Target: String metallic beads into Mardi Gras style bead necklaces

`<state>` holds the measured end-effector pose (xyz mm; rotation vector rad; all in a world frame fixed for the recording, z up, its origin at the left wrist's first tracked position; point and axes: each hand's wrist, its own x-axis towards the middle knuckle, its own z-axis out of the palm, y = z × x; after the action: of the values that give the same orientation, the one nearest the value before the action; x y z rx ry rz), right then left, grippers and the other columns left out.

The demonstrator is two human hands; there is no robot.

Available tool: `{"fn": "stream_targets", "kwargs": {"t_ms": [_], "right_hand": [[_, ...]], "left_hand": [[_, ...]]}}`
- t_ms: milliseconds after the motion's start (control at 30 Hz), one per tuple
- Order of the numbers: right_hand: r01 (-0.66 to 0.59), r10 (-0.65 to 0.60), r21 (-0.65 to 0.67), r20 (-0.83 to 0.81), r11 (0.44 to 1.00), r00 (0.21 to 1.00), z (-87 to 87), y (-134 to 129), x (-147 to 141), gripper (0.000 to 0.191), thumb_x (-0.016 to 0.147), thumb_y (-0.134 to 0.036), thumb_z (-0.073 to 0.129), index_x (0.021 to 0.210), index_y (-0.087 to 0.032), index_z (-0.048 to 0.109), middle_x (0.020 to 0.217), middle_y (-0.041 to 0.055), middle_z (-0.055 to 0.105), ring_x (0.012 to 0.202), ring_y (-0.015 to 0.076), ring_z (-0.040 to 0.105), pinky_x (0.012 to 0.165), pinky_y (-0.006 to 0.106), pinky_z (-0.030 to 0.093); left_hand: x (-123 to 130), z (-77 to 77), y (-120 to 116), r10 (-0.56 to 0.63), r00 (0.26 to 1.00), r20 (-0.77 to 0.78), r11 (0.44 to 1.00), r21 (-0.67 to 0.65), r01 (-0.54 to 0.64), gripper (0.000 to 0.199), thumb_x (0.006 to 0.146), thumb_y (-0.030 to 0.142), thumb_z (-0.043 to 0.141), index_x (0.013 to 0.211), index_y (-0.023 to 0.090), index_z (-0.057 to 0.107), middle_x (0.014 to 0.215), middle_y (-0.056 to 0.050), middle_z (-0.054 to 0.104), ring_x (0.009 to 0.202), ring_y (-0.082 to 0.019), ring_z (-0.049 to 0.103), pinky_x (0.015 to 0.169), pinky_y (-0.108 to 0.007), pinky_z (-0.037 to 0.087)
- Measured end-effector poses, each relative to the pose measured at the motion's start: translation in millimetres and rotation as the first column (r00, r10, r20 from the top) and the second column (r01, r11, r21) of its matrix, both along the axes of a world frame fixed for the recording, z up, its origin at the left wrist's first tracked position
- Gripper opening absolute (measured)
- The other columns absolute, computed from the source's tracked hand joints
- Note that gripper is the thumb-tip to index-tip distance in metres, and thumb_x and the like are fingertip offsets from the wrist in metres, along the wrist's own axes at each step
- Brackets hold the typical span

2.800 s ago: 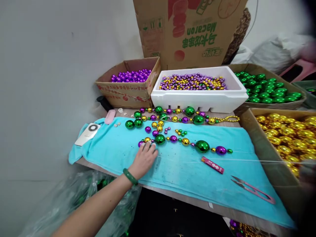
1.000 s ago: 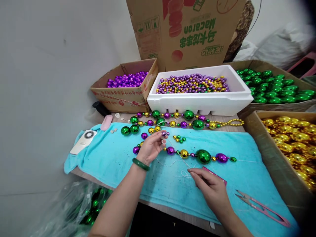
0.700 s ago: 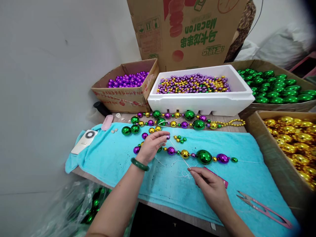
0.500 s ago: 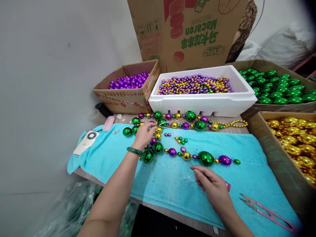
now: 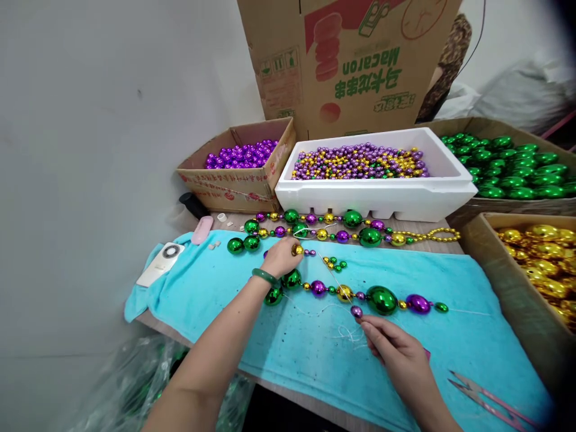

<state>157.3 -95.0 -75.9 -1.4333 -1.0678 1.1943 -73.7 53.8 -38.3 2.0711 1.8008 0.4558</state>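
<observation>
My right hand [image 5: 390,341] pinches the lower end of a long thin needle [image 5: 335,279] that slants up to the left. A small purple bead [image 5: 356,311] sits on the needle just above those fingertips. My left hand [image 5: 281,257], with a green bangle on its wrist, has its fingers closed on a gold bead [image 5: 297,249]. Below it a string of green, gold and purple beads [image 5: 381,300] lies across the blue towel [image 5: 315,360]. Loose white thread [image 5: 348,337] curls by my right hand. Small green and gold beads [image 5: 335,263] lie near the needle's tip.
A finished-looking bead necklace [image 5: 369,237] lies along the towel's far edge. Behind stand a white foam box [image 5: 373,198] of small beads and cartons of purple, green and gold [image 5: 535,252] beads. Pink-handled snips [image 5: 488,399] lie front right; a white phone-like device [image 5: 159,264] lies left.
The small purple bead has slid down the needle to my right fingertips. My left hand has moved down and right and closed on a gold bead. The whole view has shifted slightly.
</observation>
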Motion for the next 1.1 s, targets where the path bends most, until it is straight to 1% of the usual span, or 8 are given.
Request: {"fn": "stream_targets", "kwargs": {"t_ms": [67, 133, 200, 300, 433, 667, 933, 1100], "right_hand": [[0.009, -0.009, 0.010, 0.010, 1.000, 1.000, 4.4, -0.5, -0.2, 0.029, 0.064, -0.044, 0.068, 0.075, -0.017, 0.074, 0.053, 0.0023, 0.059, 0.046, 0.0136, 0.050, 0.041, 0.024, 0.043], [0.015, -0.015, 0.030, 0.014, 0.999, 1.000, 9.0, -1.2, -0.8, 0.028, 0.064, -0.043, 0.068, 0.072, -0.017, 0.074, 0.054, 0.0028, 0.060, 0.045, 0.0133, 0.049, 0.041, 0.024, 0.043], [0.015, -0.017, 0.050, 0.025, 0.999, 1.000, 12.4, -1.9, -1.7, 0.026, 0.064, -0.042, 0.068, 0.070, -0.018, 0.074, 0.055, 0.0031, 0.061, 0.046, 0.0130, 0.049, 0.041, 0.024, 0.042], [0.000, -0.003, 0.076, 0.047, 0.997, 0.999, 14.7, -2.9, -2.9, 0.023, 0.065, -0.039, 0.067, 0.070, -0.018, 0.074, 0.057, 0.0034, 0.063, 0.047, 0.0130, 0.050, 0.043, 0.023, 0.042], [-0.017, 0.010, 0.114, 0.058, 0.993, 0.998, 15.9, -4.9, -2.7, 0.022, 0.066, -0.038, 0.067, 0.070, -0.018, 0.074, 0.057, 0.0031, 0.063, 0.046, 0.0129, 0.049, 0.042, 0.023, 0.042], [-0.043, 0.029, 0.128, 0.106, 0.991, 0.994, 17.0, -8.1, -0.7, 0.022, 0.068, -0.039, 0.066, 0.071, -0.019, 0.074, 0.059, 0.0037, 0.065, 0.049, 0.0150, 0.055, 0.045, 0.024, 0.045], [-0.072, 0.047, 0.143, 0.172, 0.987, 0.984, 11.1, -8.3, 6.8, 0.022, 0.070, -0.040, 0.066, 0.074, -0.020, 0.075, 0.079, 0.0078, 0.073, 0.072, 0.0224, 0.066, 0.065, 0.029, 0.053], [-0.073, 0.049, 0.140, 0.166, 0.987, 0.985, 10.9, -6.7, 4.5, 0.024, 0.070, -0.041, 0.065, 0.073, -0.019, 0.074, 0.071, 0.0064, 0.071, 0.062, 0.0195, 0.063, 0.056, 0.027, 0.050]], "left_hand": [[1.8, 8.9, -10.2, 0.031, 0.920, 0.391, 0.995, -0.099, 0.008, 0.035, 0.073, 0.028, 0.062, 0.106, 0.017, 0.059, 0.100, -0.008, 0.064, 0.089, -0.019, 0.060, 0.079, -0.034, 0.046], [2.9, 17.6, -23.8, 0.142, 0.601, 0.787, 0.965, -0.246, 0.094, 0.037, 0.072, 0.027, 0.065, 0.108, 0.017, 0.057, 0.097, -0.007, 0.063, 0.083, -0.017, 0.062, 0.075, -0.031, 0.047], [3.4, 24.0, -37.5, 0.253, 0.303, 0.919, 0.926, -0.320, 0.199, 0.038, 0.070, 0.023, 0.069, 0.106, 0.018, 0.058, 0.094, -0.005, 0.062, 0.080, -0.016, 0.063, 0.072, -0.029, 0.046], [3.4, 27.7, -51.9, 0.317, 0.152, 0.936, 0.908, -0.346, 0.238, 0.037, 0.068, 0.018, 0.071, 0.103, 0.018, 0.060, 0.091, -0.003, 0.061, 0.078, -0.014, 0.063, 0.071, -0.026, 0.045], [2.6, 27.4, -58.4, 0.320, 0.109, 0.941, 0.915, -0.337, 0.220, 0.037, 0.068, 0.017, 0.070, 0.104, 0.019, 0.061, 0.094, -0.003, 0.061, 0.079, -0.013, 0.062, 0.071, -0.026, 0.046], [2.1, 30.4, -62.5, 0.272, 0.173, 0.947, 0.934, -0.303, 0.189, 0.037, 0.067, 0.016, 0.070, 0.103, 0.020, 0.062, 0.093, -0.002, 0.061, 0.081, -0.013, 0.061, 0.077, -0.028, 0.045], [4.2, 35.6, -70.2, 0.084, 0.426, 0.901, 0.974, -0.164, 0.156, 0.052, 0.063, 0.016, 0.075, 0.112, 0.022, 0.059, 0.101, -0.003, 0.060, 0.087, -0.013, 0.054, 0.077, -0.025, 0.041], [18.2, 36.4, -83.0, 0.166, 0.276, 0.947, 0.957, -0.222, 0.186, 0.055, 0.063, 0.017, 0.076, 0.113, 0.023, 0.054, 0.094, -0.001, 0.056, 0.082, -0.013, 0.055, 0.071, -0.025, 0.043]]}}
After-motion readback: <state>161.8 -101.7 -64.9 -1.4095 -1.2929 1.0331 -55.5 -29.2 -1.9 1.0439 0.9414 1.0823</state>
